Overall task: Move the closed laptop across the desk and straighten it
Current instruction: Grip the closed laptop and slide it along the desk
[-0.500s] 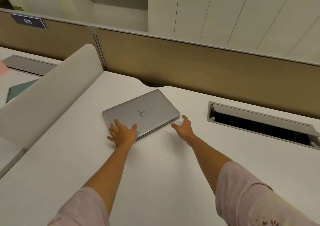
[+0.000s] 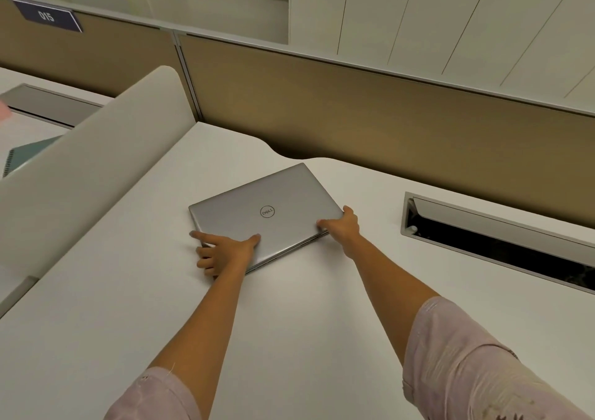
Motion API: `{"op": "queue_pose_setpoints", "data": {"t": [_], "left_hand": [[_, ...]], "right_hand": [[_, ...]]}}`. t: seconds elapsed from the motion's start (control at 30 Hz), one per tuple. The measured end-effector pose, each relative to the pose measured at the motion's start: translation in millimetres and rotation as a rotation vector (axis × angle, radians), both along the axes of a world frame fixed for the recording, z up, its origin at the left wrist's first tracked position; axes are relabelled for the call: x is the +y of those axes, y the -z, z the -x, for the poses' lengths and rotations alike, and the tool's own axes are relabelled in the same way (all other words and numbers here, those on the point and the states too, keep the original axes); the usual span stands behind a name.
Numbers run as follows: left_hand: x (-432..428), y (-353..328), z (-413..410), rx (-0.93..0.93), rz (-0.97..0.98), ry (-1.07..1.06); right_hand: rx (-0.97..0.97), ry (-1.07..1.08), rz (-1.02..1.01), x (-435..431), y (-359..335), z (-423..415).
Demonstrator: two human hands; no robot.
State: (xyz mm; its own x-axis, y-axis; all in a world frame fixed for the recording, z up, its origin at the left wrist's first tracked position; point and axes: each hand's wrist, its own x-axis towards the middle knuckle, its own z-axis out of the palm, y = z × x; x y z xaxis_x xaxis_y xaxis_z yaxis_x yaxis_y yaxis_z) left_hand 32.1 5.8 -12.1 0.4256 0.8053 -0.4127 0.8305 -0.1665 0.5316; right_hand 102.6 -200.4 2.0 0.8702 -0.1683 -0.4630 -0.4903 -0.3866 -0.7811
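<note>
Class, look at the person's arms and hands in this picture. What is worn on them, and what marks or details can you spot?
Both forearms are bare, as are the left hand and right hand: no rings, watch or gloves show. Each upper arm wears a short, loose pale pink sleeve; the right sleeve is creased with small dark marks near the bottom edge, the left sleeve plain.

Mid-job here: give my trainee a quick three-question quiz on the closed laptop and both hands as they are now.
1. True or false: the closed silver metal laptop lies square to the white desk edge.
2. Which hand grips the laptop's right corner? A) left hand B) right hand
3. Fill in: the open rectangular cable slot in the desk lies to the laptop's ____.

Key: 1 false, it lies skewed. 2 B; the left hand holds the near left corner. 3 right.
</note>
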Motion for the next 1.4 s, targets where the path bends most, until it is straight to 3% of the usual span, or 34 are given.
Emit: {"op": "queue_pose_setpoints", "data": {"t": [0.23, 0.63, 0.97, 1.4], "left_hand": [[18, -10, 7, 0.128, 0.025, 0.077], [2, -14, 48, 0.247, 0.148, 0.116], [-32, -22, 109, 0.132, 0.123, 0.217], [-132, -30, 174, 0.111, 0.079, 0.463]], "right_hand": [[0.190, 0.080, -0.013, -2, -11, -10], [0.166, 0.081, 0.131, -36, -11, 24], [0.225, -0.017, 0.110, -95, -17, 102], [0.171, 0.227, 0.097, -203, -16, 237]]}}
